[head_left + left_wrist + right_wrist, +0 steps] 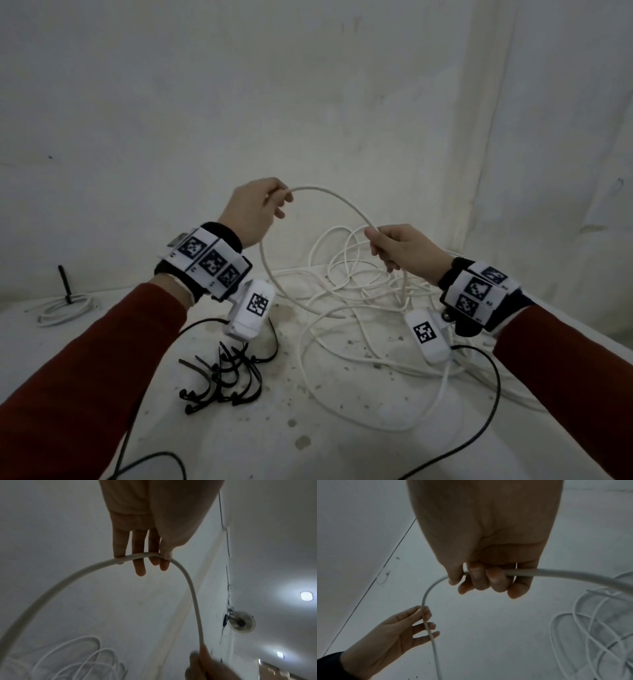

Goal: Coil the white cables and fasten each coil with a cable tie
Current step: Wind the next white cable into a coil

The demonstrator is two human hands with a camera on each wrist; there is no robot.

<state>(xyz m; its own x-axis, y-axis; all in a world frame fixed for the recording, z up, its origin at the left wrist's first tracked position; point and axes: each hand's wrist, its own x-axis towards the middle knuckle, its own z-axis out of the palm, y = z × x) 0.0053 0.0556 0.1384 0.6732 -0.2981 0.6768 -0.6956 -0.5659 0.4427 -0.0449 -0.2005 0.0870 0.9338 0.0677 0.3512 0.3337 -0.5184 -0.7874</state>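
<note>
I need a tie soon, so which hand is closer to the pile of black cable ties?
Left. The left hand holds the white cable up above the black cable ties; the right hand grips it further over, across the tangle.

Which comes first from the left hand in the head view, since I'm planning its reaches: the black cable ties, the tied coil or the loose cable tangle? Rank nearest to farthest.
From the left hand:
1. Loose cable tangle, just right and below.
2. Black cable ties, on the table below the wrist.
3. Tied coil, far left.
</note>
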